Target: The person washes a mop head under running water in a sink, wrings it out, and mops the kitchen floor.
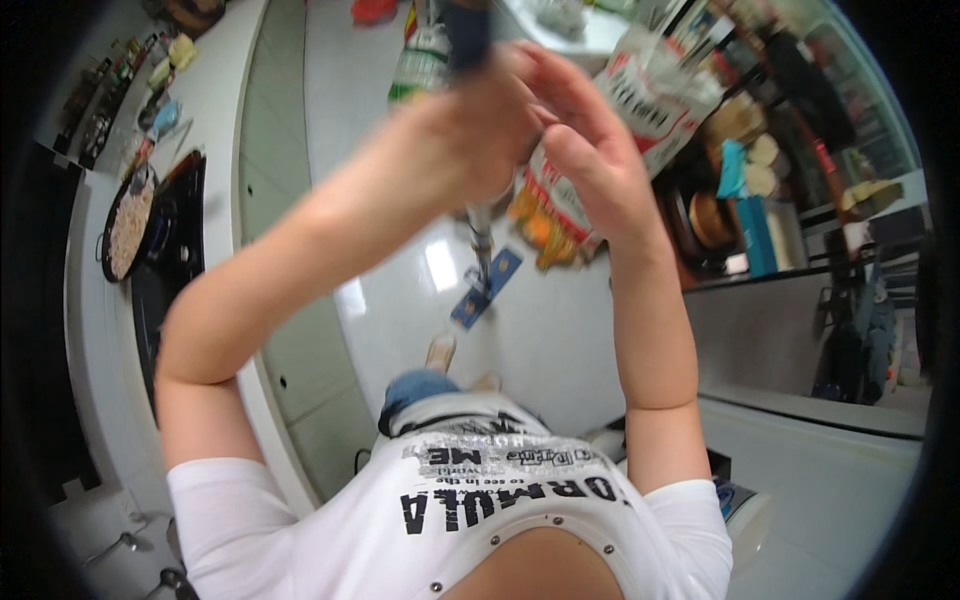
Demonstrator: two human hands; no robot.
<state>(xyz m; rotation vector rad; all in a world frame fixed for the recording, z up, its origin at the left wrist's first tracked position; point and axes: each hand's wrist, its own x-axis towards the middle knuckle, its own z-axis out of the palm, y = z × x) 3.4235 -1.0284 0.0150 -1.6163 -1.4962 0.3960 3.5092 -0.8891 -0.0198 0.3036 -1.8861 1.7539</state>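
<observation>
A flat mop with a blue head (pixel 487 289) stands on the floor before me, its metal pole (pixel 480 225) rising under my left wrist. My left hand (pixel 491 127) is blurred and appears closed around the handle, whose dark blue upper part (pixel 469 41) shows just beyond the knuckles. My right hand (pixel 596 142) is raised beside it, fingers curved toward the left hand and thumb apart. Whether the right fingertips touch the handle is hidden behind the left hand.
To the left, a pan of food (pixel 129 225) sits on a stove beside the white counter (pixel 217 82). Printed sacks (pixel 652 97) stand ahead on the right. Beyond them, a shelf holds boxes, including a teal one (pixel 756 236). My shoe (pixel 441 351) is behind the mop head.
</observation>
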